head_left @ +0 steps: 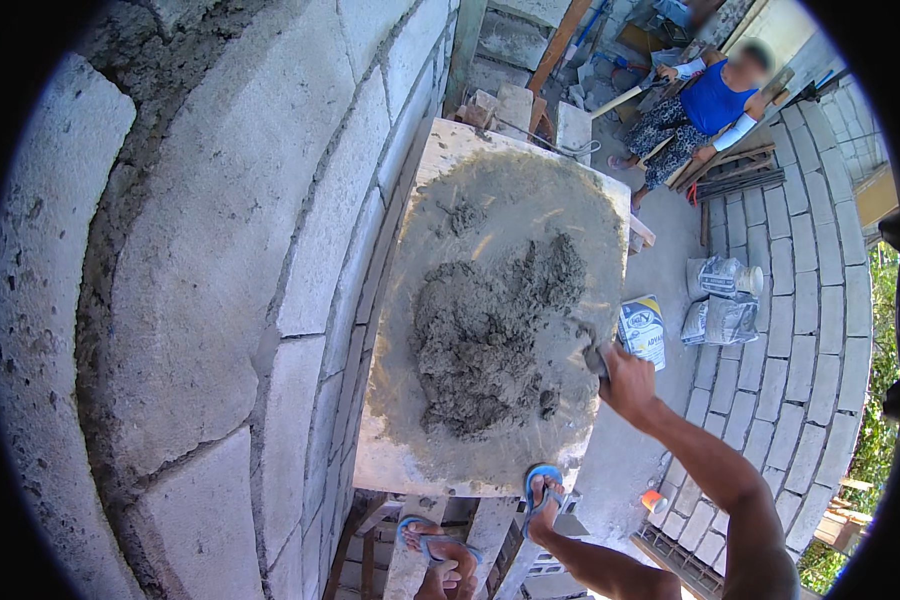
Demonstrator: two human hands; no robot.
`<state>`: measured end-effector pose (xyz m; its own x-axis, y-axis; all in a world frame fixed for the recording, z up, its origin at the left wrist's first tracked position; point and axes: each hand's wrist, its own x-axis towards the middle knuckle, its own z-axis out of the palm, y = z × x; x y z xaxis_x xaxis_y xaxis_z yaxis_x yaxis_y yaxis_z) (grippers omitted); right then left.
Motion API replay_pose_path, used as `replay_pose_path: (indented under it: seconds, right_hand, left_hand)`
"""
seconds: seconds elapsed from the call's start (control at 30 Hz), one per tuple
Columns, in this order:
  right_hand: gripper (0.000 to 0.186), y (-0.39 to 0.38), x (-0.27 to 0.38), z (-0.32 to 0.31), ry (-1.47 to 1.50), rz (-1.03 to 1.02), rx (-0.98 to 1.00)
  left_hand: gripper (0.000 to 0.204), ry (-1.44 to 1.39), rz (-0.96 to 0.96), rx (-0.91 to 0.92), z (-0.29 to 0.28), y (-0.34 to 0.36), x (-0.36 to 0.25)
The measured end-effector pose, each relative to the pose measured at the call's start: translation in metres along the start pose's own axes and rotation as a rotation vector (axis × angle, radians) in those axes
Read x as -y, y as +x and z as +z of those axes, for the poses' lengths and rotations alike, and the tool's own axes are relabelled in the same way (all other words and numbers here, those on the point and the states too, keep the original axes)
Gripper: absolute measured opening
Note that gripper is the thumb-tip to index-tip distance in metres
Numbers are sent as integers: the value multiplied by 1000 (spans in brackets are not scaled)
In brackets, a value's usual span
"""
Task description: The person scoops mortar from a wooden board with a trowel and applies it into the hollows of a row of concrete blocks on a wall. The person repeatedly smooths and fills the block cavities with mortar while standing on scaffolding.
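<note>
My right hand is closed round the handle of a trowel at the right edge of a mortar-smeared board. Mortar coats the tool, and its blade is hard to make out against the wet grey surface. A rough heap of wet mortar lies in the middle of the board, left of that hand. Down at the lower edge, my left hand is beside my leg and sandalled foot, away from the mortar. Its fingers look curled in; what is inside them, if anything, is hidden.
A concrete block wall rises close on the left. My blue sandals stand by planks at the board's near end. Past the right side are a cement bag, filled sacks and an orange cup. A person sits at the back right.
</note>
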<state>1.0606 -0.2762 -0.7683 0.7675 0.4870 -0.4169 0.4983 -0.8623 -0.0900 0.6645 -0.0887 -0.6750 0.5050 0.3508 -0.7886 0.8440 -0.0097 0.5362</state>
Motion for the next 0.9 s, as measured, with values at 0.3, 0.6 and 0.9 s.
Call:
replay_pose_path:
  seconds: [0.3,0.6,0.9]
  right_hand:
    - [44,293,2,75,-286,-354,56]
    - [47,5,8,54,-79,-295,58]
    - [34,184,-127,100,293,122,135]
  left_hand:
    - [39,94,-5,-227,-55,22,-33]
    - [43,126,196,-10,28,9,14]
    - [39,-118,50,-51,-7,43,-26]
